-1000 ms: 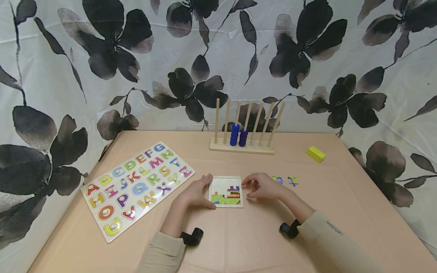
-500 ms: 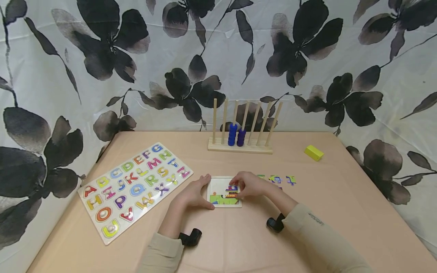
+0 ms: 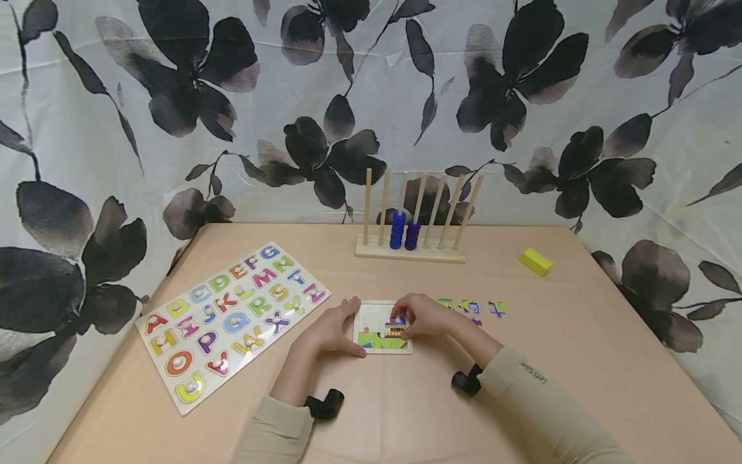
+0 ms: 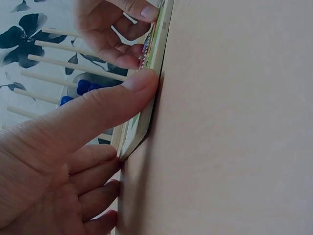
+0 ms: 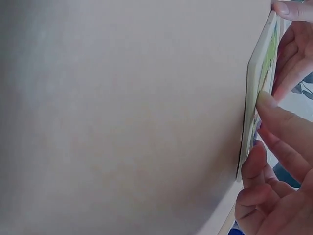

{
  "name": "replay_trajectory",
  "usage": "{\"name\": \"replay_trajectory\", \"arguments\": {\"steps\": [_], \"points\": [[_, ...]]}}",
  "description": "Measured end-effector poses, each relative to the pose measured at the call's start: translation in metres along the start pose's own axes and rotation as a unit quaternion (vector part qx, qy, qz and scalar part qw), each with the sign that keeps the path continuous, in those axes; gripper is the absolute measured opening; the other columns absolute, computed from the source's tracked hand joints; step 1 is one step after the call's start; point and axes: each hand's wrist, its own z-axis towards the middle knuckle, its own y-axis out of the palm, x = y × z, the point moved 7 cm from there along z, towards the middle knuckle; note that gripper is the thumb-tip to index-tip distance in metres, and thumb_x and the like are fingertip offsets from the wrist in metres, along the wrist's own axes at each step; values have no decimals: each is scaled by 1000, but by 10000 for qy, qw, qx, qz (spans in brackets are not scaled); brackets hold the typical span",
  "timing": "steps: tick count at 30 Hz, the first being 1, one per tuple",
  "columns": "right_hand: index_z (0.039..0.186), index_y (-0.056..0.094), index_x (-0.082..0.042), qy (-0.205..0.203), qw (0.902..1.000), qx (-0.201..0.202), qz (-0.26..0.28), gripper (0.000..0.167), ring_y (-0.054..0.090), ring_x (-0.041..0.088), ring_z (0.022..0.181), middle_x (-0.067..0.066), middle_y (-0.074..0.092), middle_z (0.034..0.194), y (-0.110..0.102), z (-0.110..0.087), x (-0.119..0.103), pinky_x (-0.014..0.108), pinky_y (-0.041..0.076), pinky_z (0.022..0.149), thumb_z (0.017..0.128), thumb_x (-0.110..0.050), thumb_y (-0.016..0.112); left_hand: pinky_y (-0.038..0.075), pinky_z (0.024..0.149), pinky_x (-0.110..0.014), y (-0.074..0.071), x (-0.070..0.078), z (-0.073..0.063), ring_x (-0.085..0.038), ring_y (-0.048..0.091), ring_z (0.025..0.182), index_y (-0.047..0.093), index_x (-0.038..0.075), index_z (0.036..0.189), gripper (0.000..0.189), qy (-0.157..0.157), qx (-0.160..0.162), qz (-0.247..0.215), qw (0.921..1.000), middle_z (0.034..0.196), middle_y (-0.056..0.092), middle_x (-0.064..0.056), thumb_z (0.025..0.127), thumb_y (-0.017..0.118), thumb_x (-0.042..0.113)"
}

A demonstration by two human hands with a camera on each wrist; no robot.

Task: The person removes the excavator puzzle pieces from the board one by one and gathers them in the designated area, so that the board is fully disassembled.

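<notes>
While only the head view catches one letter board [image 3: 234, 325], one block [image 3: 536, 262], at least four loose pieces [image 3: 496, 309], left wrist cam shows the left hand [image 4: 44, 166] unclenched, straight thumb on one puzzle [image 3: 373, 317], mid-tabletop [image 3: 400, 412], right hand [image 3: 428, 316] on it too, can't tell if pinching, one abacus [image 3: 410, 250], seven pegs [image 3: 368, 203], two bead stacks [image 3: 397, 231]

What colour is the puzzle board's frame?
The puzzle board's frame is off-white, clearest in the head view.

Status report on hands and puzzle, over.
Left hand touching square white-framed puzzle tray. Right hand at its multicoloured jigsaw pieces, grip unclear. Tray partly filled. Nothing visibly obstructing.
</notes>
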Motion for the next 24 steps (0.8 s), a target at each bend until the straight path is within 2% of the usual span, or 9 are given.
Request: {"name": "replay_trajectory", "arguments": {"steps": [7,24], "points": [[98,66,-8,29,9999,17,-126,28,46,15,66,2,53,81,-1,0,0,22,39,56,72,-9,77,20,110,-41,1,0,0,-28,18,137,29,1,142,103,3,-22,45,10000,148,25,-9,60,86,25],[100,66,-7,-204,9996,172,59,30,47,13,64,2,55,80,-7,-6,2,21,41,54,72,-7,76,20,110,-41,0,0,0,-29,18,137,30,0,141,102,16,11,60,10000,148,26,-10,59,86,25]]}}
